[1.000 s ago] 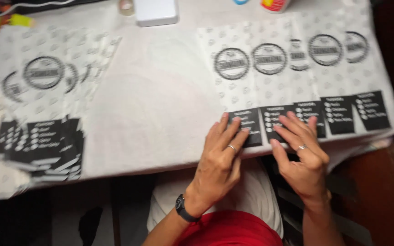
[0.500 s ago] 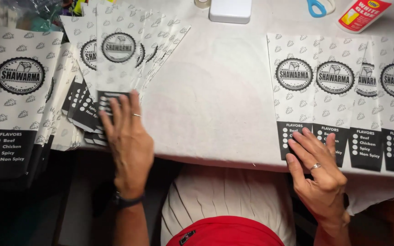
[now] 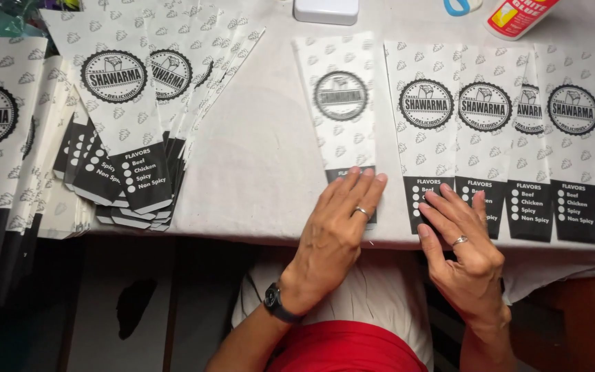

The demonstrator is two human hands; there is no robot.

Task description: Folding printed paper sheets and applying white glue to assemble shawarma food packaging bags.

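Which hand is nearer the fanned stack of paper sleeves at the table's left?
Left. The left hand rests on a single sleeve just right of the stack; the right hand lies farther right, on the row of sleeves.

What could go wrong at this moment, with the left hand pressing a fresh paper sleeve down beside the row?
The new sleeve lies slightly apart from the row of sleeves, under the left hand; a small push could skew it or overlap it unevenly.

The sleeves' black ends reach the table edge, where the right hand rests, so a nudge might slide one off.

The fanned pile at the left looks loose and could shift.
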